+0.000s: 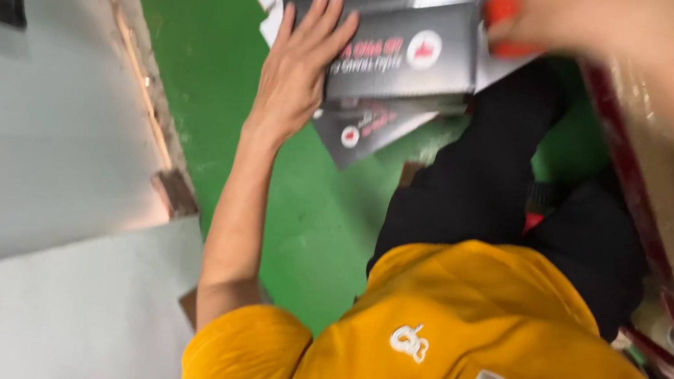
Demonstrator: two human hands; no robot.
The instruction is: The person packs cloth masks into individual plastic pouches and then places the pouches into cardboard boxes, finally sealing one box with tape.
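**Left hand flat on grey box, right hand on orange object**

The grey box [399,51] tops a stack of flat packages [365,126] on the green floor [198,41]. The left hand [296,75] rests on it, fingers spread. The blurred right hand [554,16] grips an orange object [502,13].

Left hand [296,75] flat on grey box [404,51] at 12 o'clock. Right hand [554,16], blurry, holds orange thing [502,10] at 1 o'clock.

Yellow short-sleeved shirt [457,344], black trousers [491,187]
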